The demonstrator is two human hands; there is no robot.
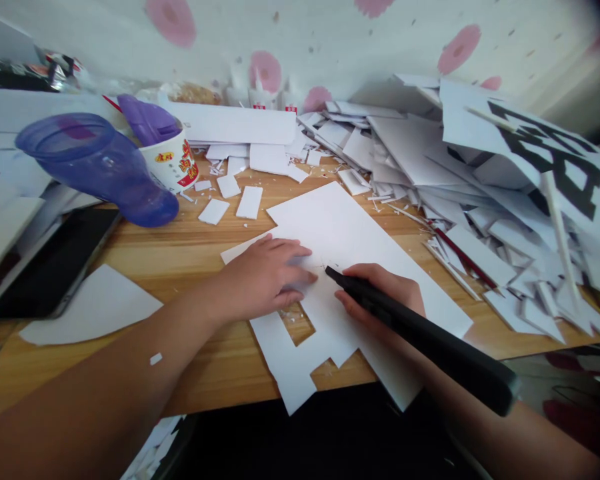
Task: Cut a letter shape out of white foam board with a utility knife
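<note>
The left hand [260, 277] is lying spread on the board [340, 223]. The right hand [393, 283] is pinching a tool [425, 340]. Scraps [250, 202] are lying beyond.

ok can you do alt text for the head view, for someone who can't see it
A person's left hand rests on white sheeting on a wooden table; the right hand holds a black tool, its tip at the sheeting. White scraps, a phone and a purple-blue container are nearby.

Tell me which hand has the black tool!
The right hand: its fingers curl around the black tool. The left hand holds no tool; its fingers rest spread on the white board.
</note>
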